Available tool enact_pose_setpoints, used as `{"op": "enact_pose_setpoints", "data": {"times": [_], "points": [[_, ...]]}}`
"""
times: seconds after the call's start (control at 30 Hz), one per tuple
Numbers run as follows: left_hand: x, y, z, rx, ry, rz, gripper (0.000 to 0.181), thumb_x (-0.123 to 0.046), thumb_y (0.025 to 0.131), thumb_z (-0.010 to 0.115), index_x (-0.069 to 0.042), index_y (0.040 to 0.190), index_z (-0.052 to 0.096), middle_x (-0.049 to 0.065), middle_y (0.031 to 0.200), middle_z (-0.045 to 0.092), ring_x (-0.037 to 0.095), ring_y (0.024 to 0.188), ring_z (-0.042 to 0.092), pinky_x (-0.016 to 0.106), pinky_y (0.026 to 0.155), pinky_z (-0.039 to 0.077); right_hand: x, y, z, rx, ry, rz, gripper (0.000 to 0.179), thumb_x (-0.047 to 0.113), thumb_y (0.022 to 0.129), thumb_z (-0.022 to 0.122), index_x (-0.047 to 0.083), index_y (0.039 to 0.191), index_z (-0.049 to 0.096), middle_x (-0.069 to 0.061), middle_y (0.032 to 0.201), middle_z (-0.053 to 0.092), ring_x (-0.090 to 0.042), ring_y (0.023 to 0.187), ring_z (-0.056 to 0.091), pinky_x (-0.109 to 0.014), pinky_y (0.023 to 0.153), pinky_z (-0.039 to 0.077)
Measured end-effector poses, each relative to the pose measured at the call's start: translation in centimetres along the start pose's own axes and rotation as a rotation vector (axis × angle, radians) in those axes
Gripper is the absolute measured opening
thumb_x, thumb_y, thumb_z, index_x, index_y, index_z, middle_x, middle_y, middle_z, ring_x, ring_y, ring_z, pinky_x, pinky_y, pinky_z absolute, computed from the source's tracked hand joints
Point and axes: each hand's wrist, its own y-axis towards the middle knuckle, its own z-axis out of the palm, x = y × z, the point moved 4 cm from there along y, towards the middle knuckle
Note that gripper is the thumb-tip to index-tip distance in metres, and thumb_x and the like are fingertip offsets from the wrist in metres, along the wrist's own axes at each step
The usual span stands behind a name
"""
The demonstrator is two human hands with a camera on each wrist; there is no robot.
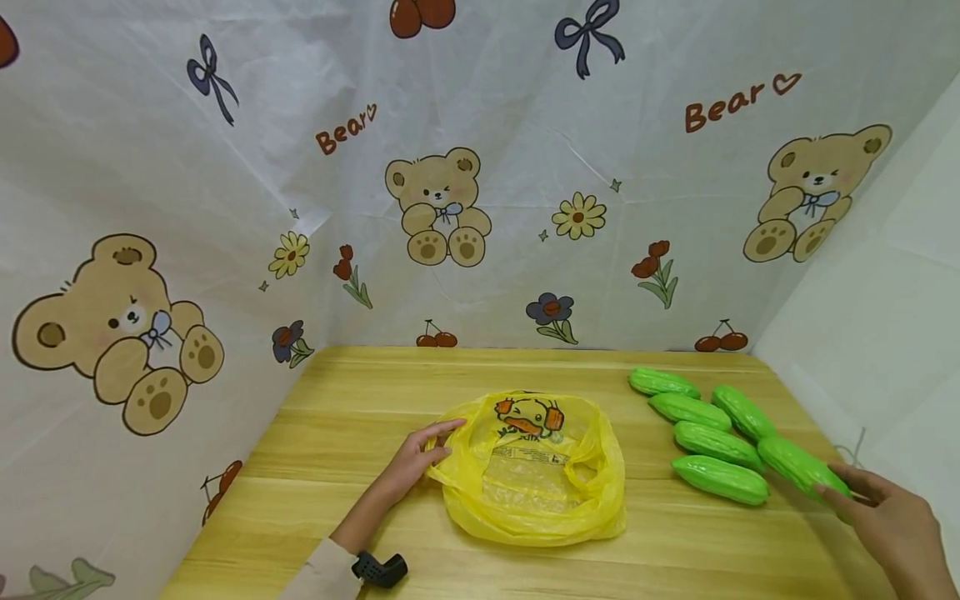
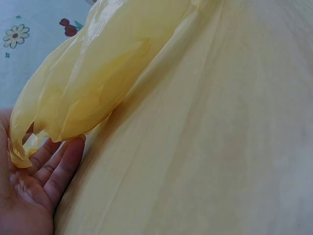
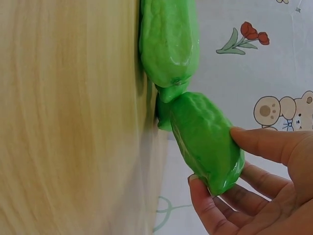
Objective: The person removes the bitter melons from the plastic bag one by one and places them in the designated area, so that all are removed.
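A yellow plastic bag [image 1: 536, 533] with a duck print sits with its mouth open in the middle of the table. At its left rim, my left hand [image 1: 420, 458] touches the plastic with loosely spread fingers; the left wrist view shows fingertips against the bag [image 2: 98, 88] and a strip of it over the palm. On the right, my right hand [image 1: 892, 512] grips the near end of a glossy green bitter melon [image 1: 798, 462] between thumb and fingers. In the right wrist view this bitter melon [image 3: 203, 139] is tilted, its far end close to another bitter melon [image 3: 168, 41].
Several more bitter melons lie left of and behind the held one, including a front one [image 1: 722, 480] and a back one [image 1: 663, 382]. The wooden table [image 1: 360, 383] meets a bear-printed cloth [image 1: 517, 308] at the back and a white wall [image 1: 862, 333] on the right.
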Motion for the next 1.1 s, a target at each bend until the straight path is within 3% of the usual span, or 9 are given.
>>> {"op": "enact_pose_setpoints", "data": {"times": [0.23,0.5,0.73,0.93,1.1], "points": [[-0.1,0.2,0.0,0.008,0.008,0.010,0.048,-0.007,0.101,0.058,-0.019,0.147,0.056,0.003,0.157,0.044,0.025,0.144,0.034,0.024,0.103,0.038,-0.2,0.2,0.3,-0.018,-0.065,-0.084,0.076,0.046,0.100,0.058,-0.013,0.145,0.042,-0.041,0.144,0.037,-0.062,0.119,0.046,-0.057,0.076,0.052],[-0.1,0.1,0.0,-0.002,0.007,0.007,0.047,-0.007,0.101,0.059,-0.017,0.147,0.056,0.006,0.155,0.046,0.027,0.120,0.042,0.031,0.094,0.039,-0.2,0.3,0.5,-0.019,-0.113,-0.146,0.073,0.046,0.100,0.060,-0.015,0.139,0.047,-0.041,0.139,0.044,-0.062,0.115,0.050,-0.056,0.074,0.052],[-0.1,0.0,0.0,-0.001,0.007,0.006,0.048,-0.007,0.100,0.059,-0.016,0.147,0.056,0.007,0.155,0.046,0.026,0.123,0.042,0.029,0.095,0.039,-0.2,0.4,0.8,0.022,-0.172,-0.157,0.075,0.047,0.098,0.062,-0.016,0.137,0.048,-0.040,0.130,0.054,-0.063,0.112,0.049,-0.062,0.079,0.047],[-0.2,-0.1,0.0,-0.005,0.002,0.009,0.047,-0.008,0.101,0.059,-0.017,0.147,0.057,0.006,0.154,0.047,0.027,0.115,0.042,0.030,0.091,0.040,0.2,0.7,1.0,0.040,-0.230,-0.245,0.072,0.044,0.098,0.064,-0.017,0.134,0.048,-0.040,0.123,0.058,-0.065,0.111,0.046,-0.065,0.083,0.042],[0.0,0.1,0.0,0.003,0.007,0.003,0.047,-0.008,0.101,0.059,-0.018,0.147,0.056,0.005,0.156,0.045,0.026,0.126,0.043,0.030,0.097,0.039,-0.1,1.1,1.3,0.091,-0.249,-0.239,0.076,0.047,0.098,0.063,-0.017,0.135,0.048,-0.041,0.124,0.058,-0.065,0.111,0.046,-0.064,0.083,0.043]]}}
